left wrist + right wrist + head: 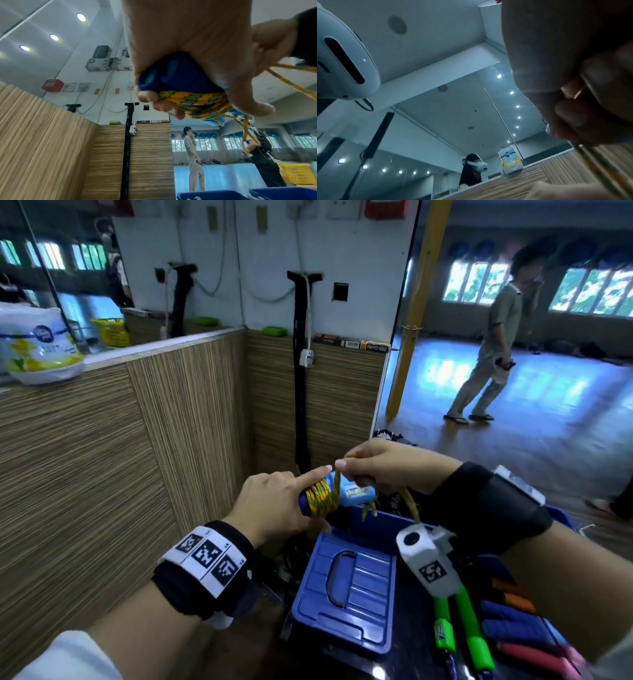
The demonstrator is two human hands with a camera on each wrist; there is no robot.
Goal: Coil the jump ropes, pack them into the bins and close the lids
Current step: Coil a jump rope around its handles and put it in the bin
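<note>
My left hand (274, 505) grips the blue handles (352, 494) of a jump rope, with its yellow-green cord (320, 498) wound tightly around them; the index finger lies straight along the top. In the left wrist view the same hand (188, 40) wraps the blue handle (171, 73) and cord coil (197, 105). My right hand (380, 467) pinches the loose cord end (337, 479) just above the handles; the cord tail (412, 508) hangs below it. A blue bin (370, 517) stands open under the hands, its lid (346, 587) in front.
Green-handled ropes (459, 631) and blue, orange and red handles (517, 625) lie at the lower right. A wood-panelled wall (102, 457) stands close on the left. A person (493, 337) walks across the hall floor beyond. More blue bins (281, 193) sit below.
</note>
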